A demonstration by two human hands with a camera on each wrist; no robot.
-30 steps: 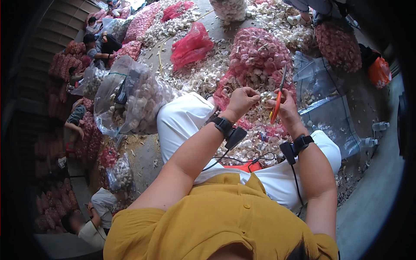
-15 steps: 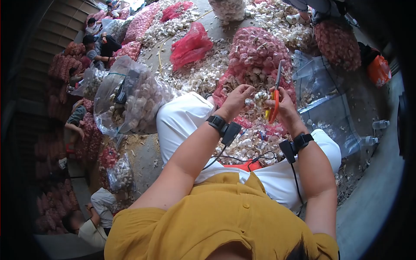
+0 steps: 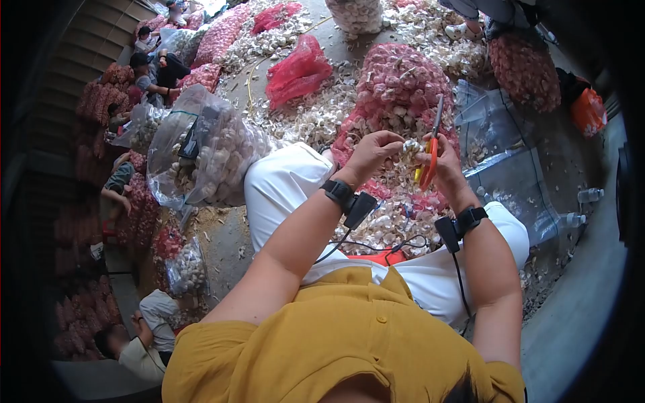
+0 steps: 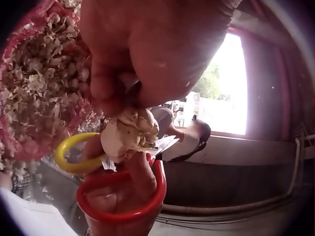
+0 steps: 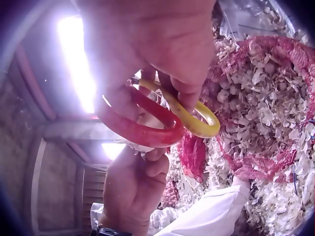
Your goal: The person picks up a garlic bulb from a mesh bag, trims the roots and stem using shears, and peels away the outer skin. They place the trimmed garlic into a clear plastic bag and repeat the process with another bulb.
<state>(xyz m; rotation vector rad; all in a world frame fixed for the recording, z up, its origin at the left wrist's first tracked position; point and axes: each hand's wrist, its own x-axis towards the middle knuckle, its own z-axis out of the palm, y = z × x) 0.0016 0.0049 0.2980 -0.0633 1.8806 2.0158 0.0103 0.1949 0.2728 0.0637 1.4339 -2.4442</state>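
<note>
A garlic bulb (image 4: 129, 135) is pinched by the fingertips of the left hand (image 4: 157, 49), which covers its top in the left wrist view. In the head view the left hand (image 3: 371, 156) and right hand (image 3: 445, 169) face each other around the bulb (image 3: 409, 153). Scissors with one red handle and one yellow handle (image 3: 431, 161) are in the right hand, blades pointing away from the body. The right hand (image 5: 152, 44) has its fingers through the handle loops (image 5: 142, 130); the right wrist view hides most of the blades.
A red mesh sack of garlic (image 3: 403, 80) lies ahead, with loose skins around it. The clear bag of bulbs (image 3: 222, 154) stands left of the knee. Clear plastic sheeting (image 3: 510, 174) and small bottles (image 3: 590, 195) are at the right. Other people sit at the left.
Both hands stay close together in front. The scissors have tilted slightly, their tips shifting to the right since the last half second, and the bulb has turned between the fingers.
</note>
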